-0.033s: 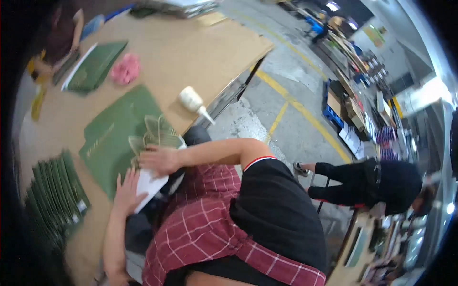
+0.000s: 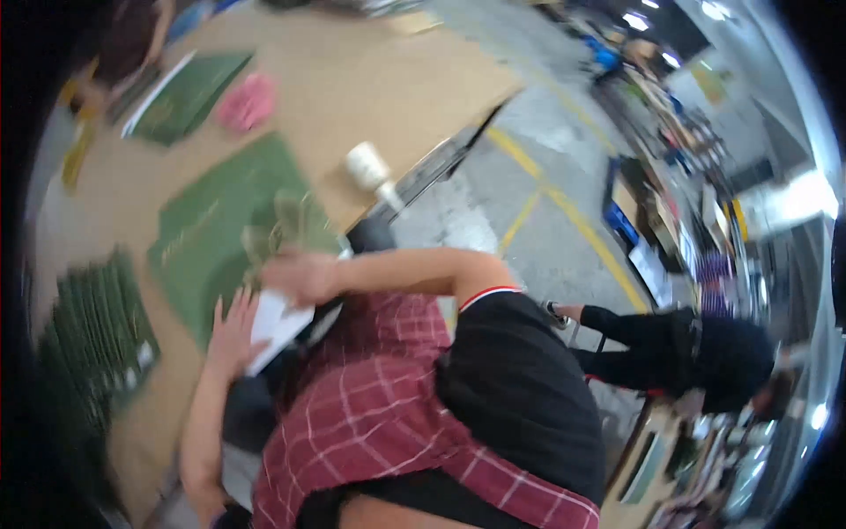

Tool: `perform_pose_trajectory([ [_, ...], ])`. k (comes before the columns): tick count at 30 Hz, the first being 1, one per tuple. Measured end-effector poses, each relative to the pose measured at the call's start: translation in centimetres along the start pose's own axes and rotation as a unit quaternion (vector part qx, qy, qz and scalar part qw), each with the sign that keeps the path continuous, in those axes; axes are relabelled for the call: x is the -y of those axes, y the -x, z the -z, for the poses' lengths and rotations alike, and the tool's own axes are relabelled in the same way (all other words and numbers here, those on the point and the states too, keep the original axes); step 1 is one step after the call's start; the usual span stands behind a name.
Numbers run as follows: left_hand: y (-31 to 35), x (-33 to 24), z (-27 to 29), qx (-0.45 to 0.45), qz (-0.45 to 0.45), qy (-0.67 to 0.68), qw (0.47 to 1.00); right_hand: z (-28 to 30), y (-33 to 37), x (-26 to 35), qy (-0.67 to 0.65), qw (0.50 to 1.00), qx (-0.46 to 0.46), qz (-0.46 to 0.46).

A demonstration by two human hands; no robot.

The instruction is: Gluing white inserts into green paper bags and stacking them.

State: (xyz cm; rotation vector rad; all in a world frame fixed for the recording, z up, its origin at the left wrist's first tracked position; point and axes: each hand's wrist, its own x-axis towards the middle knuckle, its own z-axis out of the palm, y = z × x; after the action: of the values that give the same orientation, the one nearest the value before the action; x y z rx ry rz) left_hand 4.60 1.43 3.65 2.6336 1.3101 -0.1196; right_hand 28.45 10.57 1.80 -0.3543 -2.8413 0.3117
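A flat green paper piece (image 2: 220, 207) with gold print lies in front of me at the table's edge. Along its near edge is a white strip (image 2: 280, 328). My left hand (image 2: 232, 337) rests on that near edge with fingers spread, thumb over the white part. My right hand (image 2: 304, 279) lies across the green surface beside a gold line design, its fingers pointing left; they are smeared by motion but look stretched out. A white squeeze bottle (image 2: 367, 166) with a narrow nozzle lies to the right of the paper. Neither hand grips anything that I can see.
A row of folded green pieces (image 2: 101, 331) stands at left. Beyond lie a pink bundle (image 2: 248, 102) and more green pieces (image 2: 189, 97), near another person (image 2: 128, 44). The table's right edge (image 2: 458, 145) borders the floor, where a person in black (image 2: 696, 353) stands.
The whole view has shifted slightly, so the table things sit higher in the picture. My right hand has become more blurred; my left hand stays flat at the near edge.
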Motion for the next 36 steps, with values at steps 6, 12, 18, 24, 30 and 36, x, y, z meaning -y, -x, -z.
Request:
perform_pose_trajectory([
  [6, 5.1, -0.1, -1.6, -0.049, 0.127, -0.008, 0.991, 0.8, 3.6, -0.3, 0.142, 0.978, 0.098, -0.118],
  [12, 6.4, 1.7, -4.3, -0.238, 0.159, 0.171, 0.943, 0.5, 3.5, -0.7, 0.039, 0.987, 0.004, -0.157],
  [18, 5.3, 3.5, -5.0, -0.400, 0.246, 0.417, 0.778, 6.0, 9.8, -11.0, 0.228, 0.831, -0.200, -0.467],
  [24, 5.2, 5.3, -5.9, -0.404, 0.339, 0.424, 0.736, 9.3, 7.3, -13.4, -0.200, 0.785, -0.022, -0.586],
  [30, 6.3, 6.4, -5.5, -0.384, 0.267, 0.494, 0.733, 10.0, -1.0, -4.5, -0.725, 0.579, -0.278, -0.250],
  [36, 6.1, 7.2, -5.1, -0.348, 0.304, 0.506, 0.728, 2.8, -7.9, 5.5, -0.421, 0.837, -0.252, -0.241],
])
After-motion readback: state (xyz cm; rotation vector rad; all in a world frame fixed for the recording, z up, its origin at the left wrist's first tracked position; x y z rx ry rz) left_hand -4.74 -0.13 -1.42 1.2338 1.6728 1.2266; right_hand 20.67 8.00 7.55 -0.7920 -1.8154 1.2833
